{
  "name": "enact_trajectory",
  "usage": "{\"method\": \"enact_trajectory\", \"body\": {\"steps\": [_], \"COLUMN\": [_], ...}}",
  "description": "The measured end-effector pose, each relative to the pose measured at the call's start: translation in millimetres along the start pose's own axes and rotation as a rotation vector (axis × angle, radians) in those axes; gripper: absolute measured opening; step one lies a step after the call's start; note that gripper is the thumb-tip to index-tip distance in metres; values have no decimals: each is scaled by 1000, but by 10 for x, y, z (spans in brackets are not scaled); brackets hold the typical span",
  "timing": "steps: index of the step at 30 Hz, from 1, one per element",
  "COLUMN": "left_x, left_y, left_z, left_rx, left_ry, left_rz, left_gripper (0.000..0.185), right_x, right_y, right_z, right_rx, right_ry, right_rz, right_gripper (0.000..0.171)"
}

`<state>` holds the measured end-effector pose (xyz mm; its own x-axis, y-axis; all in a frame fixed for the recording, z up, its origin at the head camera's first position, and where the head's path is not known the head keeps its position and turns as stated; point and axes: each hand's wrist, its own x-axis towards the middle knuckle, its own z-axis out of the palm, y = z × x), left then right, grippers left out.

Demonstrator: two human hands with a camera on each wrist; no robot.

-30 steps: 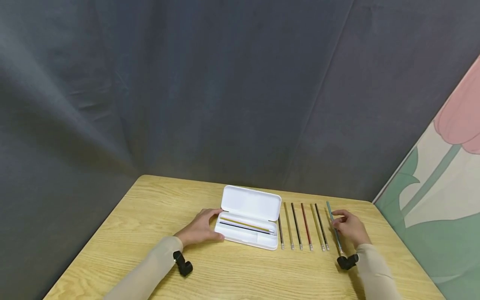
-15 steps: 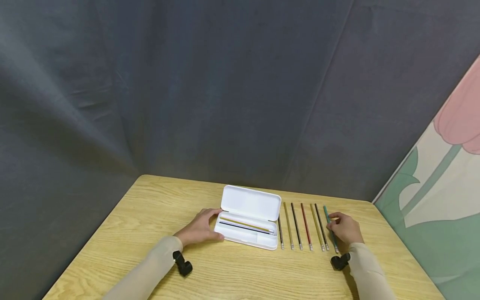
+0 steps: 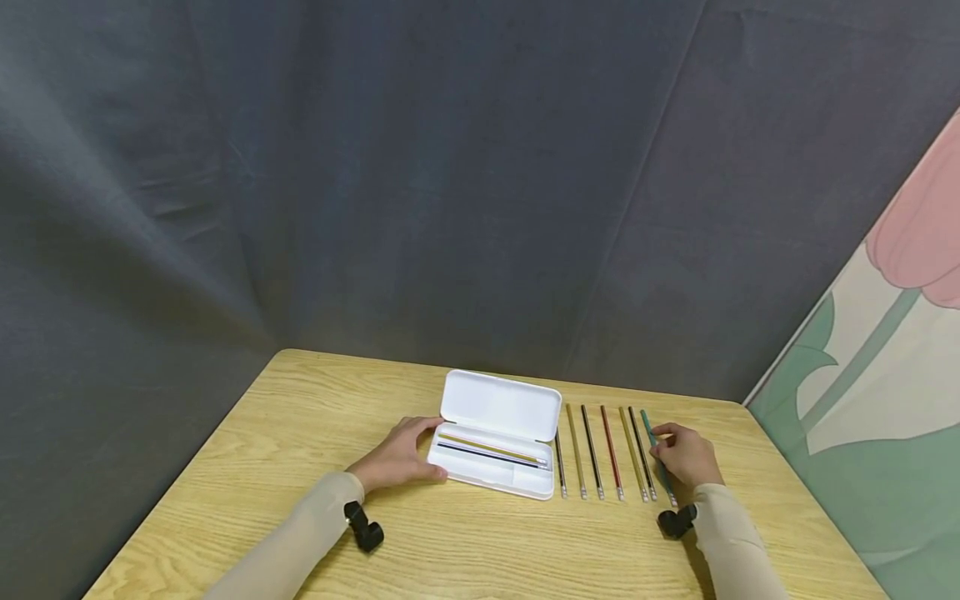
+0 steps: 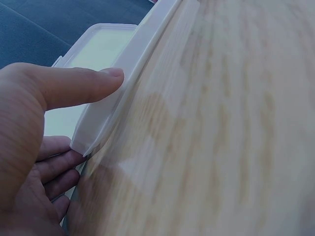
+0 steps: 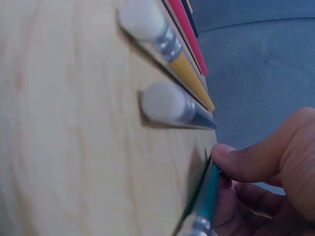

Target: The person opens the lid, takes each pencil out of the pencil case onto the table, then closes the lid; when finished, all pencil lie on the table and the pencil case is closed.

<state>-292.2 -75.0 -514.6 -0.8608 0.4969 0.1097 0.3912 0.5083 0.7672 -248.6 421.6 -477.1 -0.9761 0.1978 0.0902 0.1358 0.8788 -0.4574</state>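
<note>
An open white pencil case lies in the middle of the table, a yellow pencil and a dark pencil in its tray. My left hand grips the case's left end. In the left wrist view the thumb lies along the case's edge, fingers at its corner. To the right, my right hand pinches a teal pencil between thumb and fingers. The right wrist view has this teal pencil close over the wood, its eraser end toward the camera.
Between case and right hand several pencils lie in a row, erasers toward me: a dark one against the case, a yellow, a black, a red, another yellow and another black. A dark curtain hangs behind the table.
My right hand has moved left with the teal pencil, bringing it beside the rightmost black pencil and nearly in line with the row. The left hand and case have stayed in place.
</note>
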Motion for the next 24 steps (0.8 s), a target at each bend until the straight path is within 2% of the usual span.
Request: {"method": "enact_trajectory", "body": {"steps": [6, 9, 12, 16, 19, 24], "left_x": [-19, -32, -27, -20, -24, -37], "left_y": [32, 40, 27, 29, 48, 65], "left_z": [-19, -14, -10, -22, -33, -19], "left_rx": [-10, -8, 0, 8, 2, -12], "left_ry": [-2, -2, -1, 3, 3, -2], "left_rz": [3, -1, -1, -1, -2, -3], "left_gripper": [92, 92, 92, 92, 91, 91], "right_x": [-12, -42, -45, -28, -24, -29], "right_y": [-20, -54, -94, -218, -363, -666], "right_z": [-35, -99, -171, -277, -326, -318], "right_rx": [18, 87, 223, 469, 632, 741], "right_ry": [21, 60, 128, 199, 194, 152], "right_rz": [-8, -1, 12, -10, -61, -160], "right_gripper": [32, 34, 33, 34, 34, 32]}}
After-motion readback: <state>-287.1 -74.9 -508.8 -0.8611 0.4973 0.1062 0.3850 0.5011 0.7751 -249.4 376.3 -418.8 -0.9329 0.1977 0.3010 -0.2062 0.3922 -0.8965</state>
